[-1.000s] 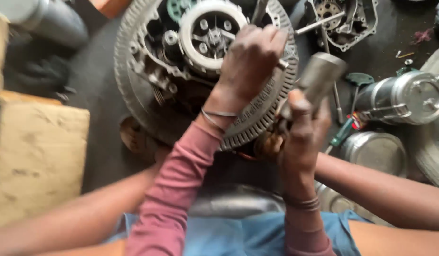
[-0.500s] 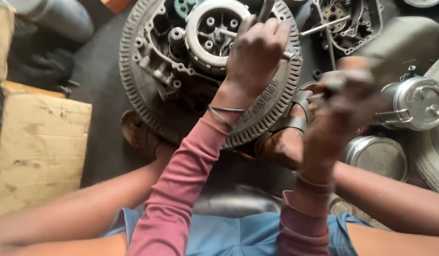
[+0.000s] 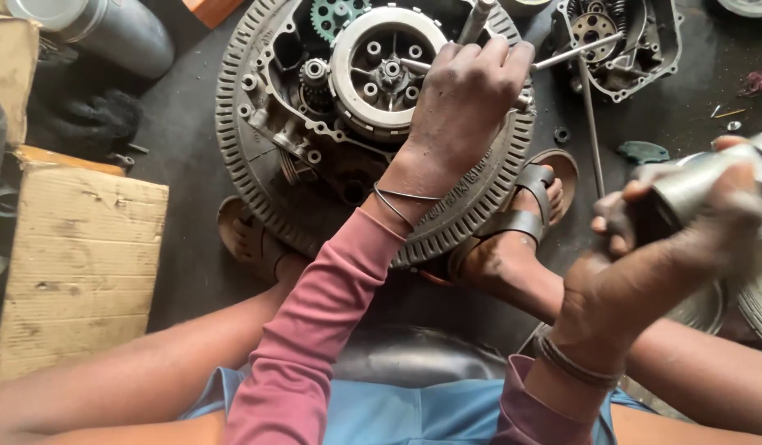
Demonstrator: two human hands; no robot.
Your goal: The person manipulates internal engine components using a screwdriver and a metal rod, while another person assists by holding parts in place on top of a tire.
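Centrally, engine case [image 3: 315, 156] sits inside a tyre [image 3: 241, 165] on the floor | clutch hub [image 3: 381, 70] at its middle, just beside left hand [image 3: 463, 103], fingers curled round a metal rod [image 3: 562, 53] | right hand [image 3: 645, 272] raised apart, clenched on blurred grey cylinder [image 3: 710, 181]
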